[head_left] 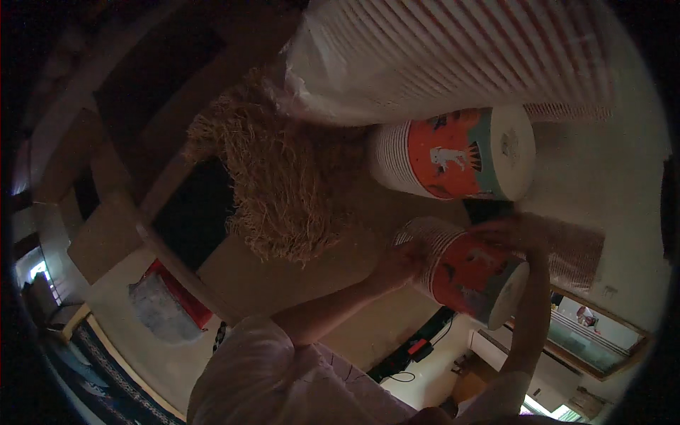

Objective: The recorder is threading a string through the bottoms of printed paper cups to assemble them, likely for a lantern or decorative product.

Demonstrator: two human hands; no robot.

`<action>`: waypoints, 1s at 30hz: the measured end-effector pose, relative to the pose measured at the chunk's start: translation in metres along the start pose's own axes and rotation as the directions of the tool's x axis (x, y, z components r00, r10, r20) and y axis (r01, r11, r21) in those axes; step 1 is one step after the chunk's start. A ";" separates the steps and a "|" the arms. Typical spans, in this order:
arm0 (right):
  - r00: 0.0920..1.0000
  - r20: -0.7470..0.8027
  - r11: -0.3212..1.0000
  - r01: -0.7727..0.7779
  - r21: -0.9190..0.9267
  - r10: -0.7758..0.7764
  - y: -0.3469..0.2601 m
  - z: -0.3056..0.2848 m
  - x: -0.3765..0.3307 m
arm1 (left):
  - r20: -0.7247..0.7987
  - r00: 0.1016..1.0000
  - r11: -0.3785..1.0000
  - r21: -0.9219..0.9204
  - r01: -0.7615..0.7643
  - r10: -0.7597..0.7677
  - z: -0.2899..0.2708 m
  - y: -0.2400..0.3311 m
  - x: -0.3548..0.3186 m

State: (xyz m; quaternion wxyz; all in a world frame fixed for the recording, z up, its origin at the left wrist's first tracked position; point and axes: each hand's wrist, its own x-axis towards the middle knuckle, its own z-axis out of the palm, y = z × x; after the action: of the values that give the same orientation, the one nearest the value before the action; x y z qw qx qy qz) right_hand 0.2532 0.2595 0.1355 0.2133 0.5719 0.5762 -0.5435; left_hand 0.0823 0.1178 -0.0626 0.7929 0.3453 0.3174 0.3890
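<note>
A short stack of nested paper cups, with orange and dark green print and a pale base facing right, lies sideways between my hands. My left hand curls around its left, rim end, the fingertips partly in shadow. My right hand grips the far side of the same stack, its forearm passing along the base end. Just beyond lies a second stack of paper cups of similar print, touched by neither hand. A long plastic-wrapped stack of cups stretches across the top, above it.
A shaggy bundle of brown fibre lies left of the cups on a brown cardboard surface. Another ribbed, wrapped stack is behind my right hand. A red and grey bag sits at lower left. A black strip with a cable shows below.
</note>
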 end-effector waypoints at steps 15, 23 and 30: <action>0.500 -0.866 0.997 -0.061 -0.036 -0.001 0.070 0.047 -0.086 | -0.231 0.830 0.860 0.196 -0.471 0.508 -0.014 0.102 -0.010; 0.264 -0.899 0.934 0.011 -0.358 -0.348 -0.025 0.140 -0.105 | 0.034 0.962 0.892 0.368 -0.263 0.270 -0.030 0.011 0.014; 0.181 -0.933 0.944 0.171 -0.281 -0.311 -0.010 0.168 -0.094 | -0.023 0.960 0.919 0.298 -0.259 0.278 -0.021 0.053 0.015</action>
State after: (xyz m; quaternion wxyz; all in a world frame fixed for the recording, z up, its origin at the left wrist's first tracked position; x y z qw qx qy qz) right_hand 0.2050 0.0760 0.1676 -0.2472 0.6728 0.6945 -0.0629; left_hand 0.0525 0.1609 -0.0358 0.6617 0.4860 0.3465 0.4538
